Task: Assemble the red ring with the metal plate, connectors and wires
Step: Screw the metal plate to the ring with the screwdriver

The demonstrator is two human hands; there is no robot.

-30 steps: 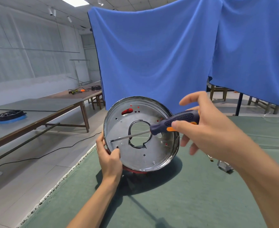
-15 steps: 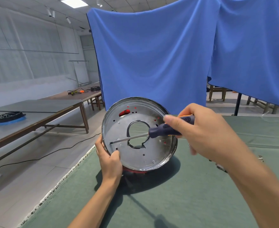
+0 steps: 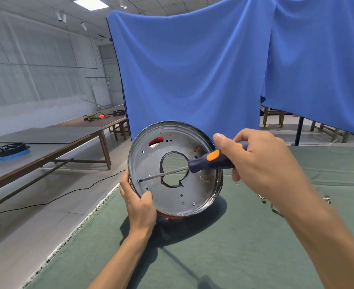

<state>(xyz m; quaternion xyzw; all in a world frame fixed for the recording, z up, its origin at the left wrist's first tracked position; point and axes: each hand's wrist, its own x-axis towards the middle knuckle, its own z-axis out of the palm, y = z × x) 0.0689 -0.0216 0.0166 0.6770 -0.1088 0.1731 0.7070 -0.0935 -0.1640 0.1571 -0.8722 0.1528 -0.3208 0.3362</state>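
Near the worktop's (image 3: pixel 213 257) left edge, the left hand (image 3: pixel 139 207) grips the tilted metal plate's (image 3: pixel 172 197) lower rim; the right hand (image 3: pixel 261 163) grips a screwdriver (image 3: pixel 209 162), tip at a hole by the plate's left edge.

A large blue cloth (image 3: pixel 192 80) hangs behind a green felt-covered table (image 3: pixel 245 247), while to the left long brown wooden tables (image 3: pixel 46 140) carry a black round wheel-like part on a blue ring (image 3: pixel 9 149) and, farther back, tangled cables (image 3: pixel 92 117).
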